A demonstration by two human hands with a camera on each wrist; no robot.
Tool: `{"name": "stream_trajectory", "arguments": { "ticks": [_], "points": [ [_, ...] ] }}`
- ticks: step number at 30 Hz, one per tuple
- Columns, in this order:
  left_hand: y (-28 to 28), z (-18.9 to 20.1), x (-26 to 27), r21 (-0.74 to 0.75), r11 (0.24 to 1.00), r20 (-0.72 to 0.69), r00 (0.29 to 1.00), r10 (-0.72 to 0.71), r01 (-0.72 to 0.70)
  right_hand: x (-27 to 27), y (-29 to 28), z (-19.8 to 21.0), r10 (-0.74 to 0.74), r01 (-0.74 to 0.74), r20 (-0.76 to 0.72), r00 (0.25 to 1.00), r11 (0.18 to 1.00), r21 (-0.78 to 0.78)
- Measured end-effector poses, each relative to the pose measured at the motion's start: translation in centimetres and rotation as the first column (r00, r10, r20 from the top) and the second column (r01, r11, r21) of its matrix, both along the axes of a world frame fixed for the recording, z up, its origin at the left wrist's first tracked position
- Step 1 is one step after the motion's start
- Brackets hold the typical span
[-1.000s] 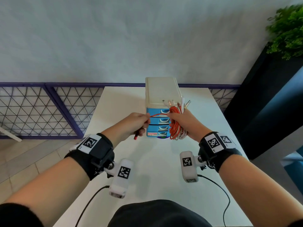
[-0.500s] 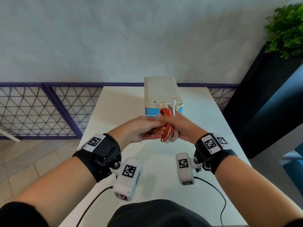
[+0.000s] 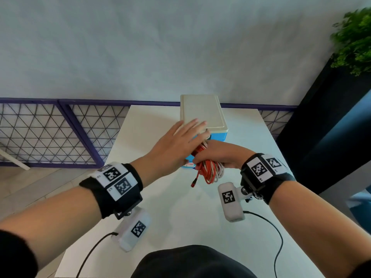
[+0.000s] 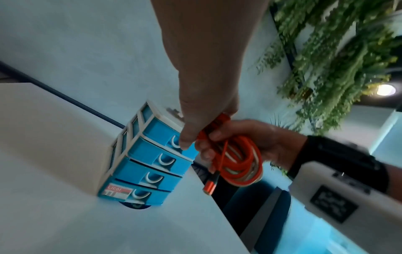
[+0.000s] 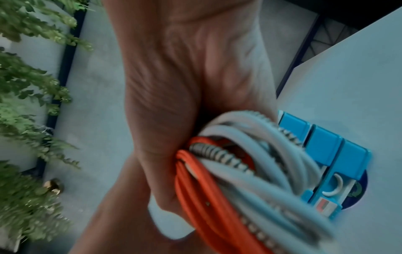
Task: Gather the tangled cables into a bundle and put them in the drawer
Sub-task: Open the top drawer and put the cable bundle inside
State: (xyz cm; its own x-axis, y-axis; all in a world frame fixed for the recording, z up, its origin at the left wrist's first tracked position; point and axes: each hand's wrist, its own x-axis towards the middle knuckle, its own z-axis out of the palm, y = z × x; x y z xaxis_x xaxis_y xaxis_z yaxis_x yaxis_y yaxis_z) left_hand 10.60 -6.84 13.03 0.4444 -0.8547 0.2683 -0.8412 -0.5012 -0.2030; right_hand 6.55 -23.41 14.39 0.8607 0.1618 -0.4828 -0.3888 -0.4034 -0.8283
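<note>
A small drawer unit point(image 3: 202, 111) with a cream top and blue drawers point(image 4: 150, 161) stands at the table's far middle. All of its drawers look closed. My left hand point(image 3: 176, 141) reaches over its front edge, fingers straight on the top. In the left wrist view the thumb point(image 4: 187, 137) sits at the top drawer's handle. Just in front of the unit, my right hand point(image 3: 218, 155) grips a coiled bundle of orange and white cables point(image 3: 208, 171). One orange plug point(image 4: 210, 186) dangles from it. The right wrist view shows the cables point(image 5: 239, 171) close up beside the unit point(image 5: 330, 146).
The white table point(image 3: 180, 217) carries only the drawer unit. A purple mesh railing point(image 3: 60, 127) runs behind and to the left. A black planter point(image 3: 321, 127) with green foliage point(image 3: 353, 41) stands close to the table's right edge. Camera leads hang from both wrists.
My left hand has let go of the orange cable end and moved forward onto the drawer unit. My right hand has come lower and nearer with the whole bundle.
</note>
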Motion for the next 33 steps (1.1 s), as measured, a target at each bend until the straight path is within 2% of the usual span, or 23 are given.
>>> {"name": "stream_trajectory", "arguments": {
  "ticks": [2, 4, 7, 10, 14, 23, 27, 29, 33],
  "points": [
    [-0.6, -0.6, 0.3, 0.035, 0.997, 0.104, 0.992, -0.073, 0.070, 0.1, 0.5, 0.3, 0.075, -0.075, -0.006, 0.997, 0.997, -0.032],
    [-1.0, -0.9, 0.8, -0.004, 0.988, 0.153, 0.976, -0.152, 0.154, 0.1, 0.5, 0.4, 0.113, -0.113, -0.028, 0.993, 0.993, -0.025],
    [-1.5, -0.5, 1.5, -0.017, 0.973, 0.144, 0.963, -0.226, 0.231, -0.1, 0.3, 0.5, 0.134, -0.135, -0.058, 0.989, 0.991, -0.015],
    [-1.8, -0.4, 1.8, -0.047, 0.964, 0.077, 0.963, -0.259, 0.263, -0.2, 0.3, 0.3, 0.160, -0.163, -0.070, 0.985, 0.986, -0.043],
    [-1.8, -0.9, 1.5, -0.057, 0.977, -0.072, 0.975, -0.211, 0.208, -0.2, 0.0, -0.1, 0.206, -0.208, -0.078, 0.976, 0.978, -0.030],
    [-2.1, -1.5, 0.9, -0.132, 0.983, -0.119, 0.982, -0.144, 0.129, -0.1, -0.4, 0.3, 0.230, -0.235, -0.083, 0.970, 0.969, -0.069],
    [-2.1, -1.2, 0.6, -0.181, 0.978, -0.188, 0.972, -0.142, 0.108, -0.1, -0.5, 0.0, 0.163, -0.166, -0.043, 0.986, 0.983, -0.074],
    [-2.1, -1.1, 0.6, -0.168, 0.983, -0.258, 0.959, -0.118, 0.075, 0.1, -0.8, -0.5, 0.122, -0.127, -0.079, 0.989, 0.991, -0.053],
    [-2.1, -1.2, 0.5, -0.098, 0.995, -0.393, 0.917, -0.065, 0.029, 0.0, -0.9, -0.9, 0.171, -0.177, -0.078, 0.982, 0.981, -0.074]
  ]
}}
